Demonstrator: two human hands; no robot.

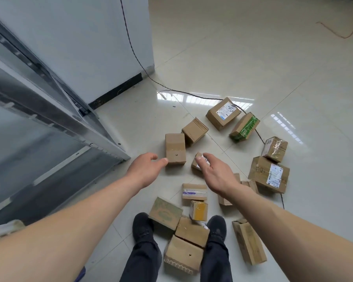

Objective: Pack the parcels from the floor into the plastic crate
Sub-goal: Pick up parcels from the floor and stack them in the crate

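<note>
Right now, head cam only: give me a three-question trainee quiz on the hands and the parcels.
1. True or false: the left hand is gripping the upright plain box.
2. Which parcel carries green tape?
A. the box beside the labelled box at the far end of the pile
B. the box between the shoes
C. the small box under the right hand
3. Fill in: the small parcel with yellow tape lies just ahead of the person's ____ shoe.

Key:
1. False. It is open, fingertips near the box.
2. A, the green-taped box.
3. Right, the right shoe.
</note>
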